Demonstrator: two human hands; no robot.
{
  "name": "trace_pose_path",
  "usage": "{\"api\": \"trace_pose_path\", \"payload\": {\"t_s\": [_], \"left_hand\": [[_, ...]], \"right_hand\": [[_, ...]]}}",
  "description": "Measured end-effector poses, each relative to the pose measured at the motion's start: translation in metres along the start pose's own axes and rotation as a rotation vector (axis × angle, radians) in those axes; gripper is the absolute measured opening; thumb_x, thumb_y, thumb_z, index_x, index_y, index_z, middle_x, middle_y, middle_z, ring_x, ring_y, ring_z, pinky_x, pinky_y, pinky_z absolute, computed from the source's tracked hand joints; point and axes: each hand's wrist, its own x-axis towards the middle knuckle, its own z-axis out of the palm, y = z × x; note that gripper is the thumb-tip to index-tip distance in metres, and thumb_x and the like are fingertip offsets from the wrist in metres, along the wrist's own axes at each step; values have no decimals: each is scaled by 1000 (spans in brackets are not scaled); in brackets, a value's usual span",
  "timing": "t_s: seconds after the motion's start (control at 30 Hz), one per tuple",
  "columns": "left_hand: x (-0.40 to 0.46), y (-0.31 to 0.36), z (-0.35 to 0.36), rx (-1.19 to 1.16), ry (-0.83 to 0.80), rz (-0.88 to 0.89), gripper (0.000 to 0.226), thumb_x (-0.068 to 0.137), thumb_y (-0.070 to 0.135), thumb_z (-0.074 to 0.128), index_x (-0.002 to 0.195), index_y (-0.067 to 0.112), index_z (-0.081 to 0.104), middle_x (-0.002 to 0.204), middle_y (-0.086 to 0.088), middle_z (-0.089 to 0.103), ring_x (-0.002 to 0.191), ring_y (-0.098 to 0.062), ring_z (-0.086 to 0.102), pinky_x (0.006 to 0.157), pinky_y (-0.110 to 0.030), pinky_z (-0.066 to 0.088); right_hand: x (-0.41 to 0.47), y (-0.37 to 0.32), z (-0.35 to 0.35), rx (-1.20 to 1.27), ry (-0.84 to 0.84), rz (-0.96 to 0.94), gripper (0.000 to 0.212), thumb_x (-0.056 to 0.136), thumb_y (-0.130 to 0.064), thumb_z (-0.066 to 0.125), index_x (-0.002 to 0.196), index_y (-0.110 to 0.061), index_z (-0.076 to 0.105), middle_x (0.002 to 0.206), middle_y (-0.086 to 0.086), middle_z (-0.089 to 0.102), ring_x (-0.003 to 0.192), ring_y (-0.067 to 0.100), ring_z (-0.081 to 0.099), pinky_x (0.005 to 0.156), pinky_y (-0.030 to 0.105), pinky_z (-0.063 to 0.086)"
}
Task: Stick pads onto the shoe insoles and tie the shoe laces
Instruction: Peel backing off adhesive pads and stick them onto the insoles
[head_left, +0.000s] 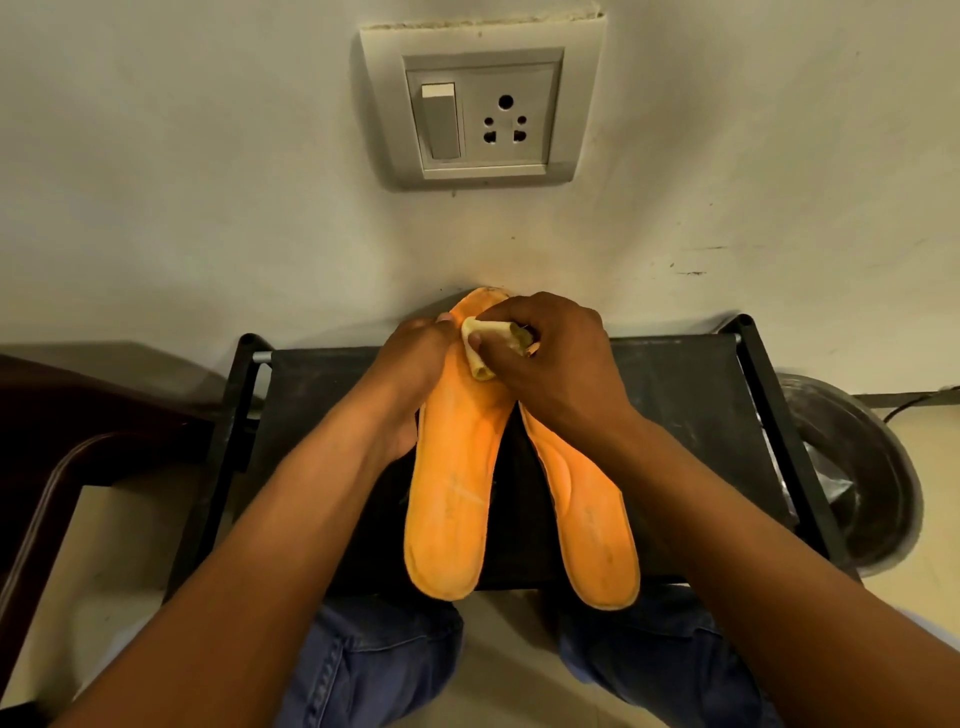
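Pad (485, 345) between right hand (545, 358) fingers.

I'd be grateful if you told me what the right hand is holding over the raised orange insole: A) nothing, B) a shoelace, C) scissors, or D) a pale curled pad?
D: the right hand pinches a pale curled pad against the insole that the left hand supports.

Matt orange foam-like insoles (452, 499) — black cloth stool seat (675, 415), smooth plastic socket plate (483, 104), rough painted wall (208, 208).
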Motion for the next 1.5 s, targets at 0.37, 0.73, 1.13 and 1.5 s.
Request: {"api": "trace_pose_path", "payload": {"t_s": [0.37,0.73,1.13,1.5], "left_hand": [[0,-2,3,-91,-52,5,28,108,24,47,114,9,70,98,-16,73,82,-25,71,85,-43,59],[-1,-2,6,-199,-3,-38,22,106,24,47,93,17,64,79,-9,63,72,-23,62,71,-35,52],[-5,-5,17,-86,-36,-23,30,109,20,42,112,8,70,103,-11,75,90,-27,72,86,-43,59],[-3,-5,16,128,43,96,33,108,19,42,95,6,70,86,-11,71,83,-27,67,81,-42,56]], "right_hand": [[-1,-1,4,-30,29,22,15,86,-25,77,100,-22,80,98,-1,75,90,17,67,82,42,55],[-15,-8,22,-22,-33,-30,16,87,-31,69,99,-28,79,90,-8,76,83,11,67,75,39,56],[1,12,-4,-6,102,138,12,83,-23,74,94,-22,81,95,-4,77,86,13,69,79,41,60],[-3,4,4,7,70,79,5,80,-23,74,81,-20,78,79,-5,74,73,12,67,69,40,58]]}}
